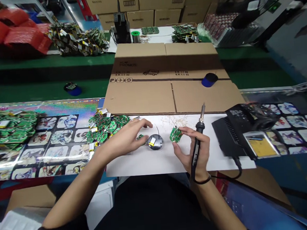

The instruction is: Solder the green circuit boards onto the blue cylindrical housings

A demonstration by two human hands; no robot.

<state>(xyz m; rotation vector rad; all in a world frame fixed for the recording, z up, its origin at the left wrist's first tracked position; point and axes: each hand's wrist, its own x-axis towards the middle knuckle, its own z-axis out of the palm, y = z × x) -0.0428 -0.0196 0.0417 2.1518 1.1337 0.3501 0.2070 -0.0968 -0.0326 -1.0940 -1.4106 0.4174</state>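
Note:
My right hand (195, 147) pinches a small green circuit board (175, 134) between thumb and fingertips, above the white work surface (146, 164). A black soldering iron (197, 147) also rests in that hand, its metal tip pointing up and away from me. My left hand (134, 135) has its thumb and fingers apart, just left of a round dark disc (158, 143) with a small silver-and-yellow battery (152, 141) on it. A thin wire rises from the disc. Another bit of green board (140, 137) shows near the left thumb.
Piled green boards (107, 127) lie left of my left hand, with more (12, 128) at far left. A black soldering station (232, 134) and a tray with a yellow sponge (260, 145) stand right. Flattened cardboard (146, 94), with a blue-black cup (209, 80), lies ahead.

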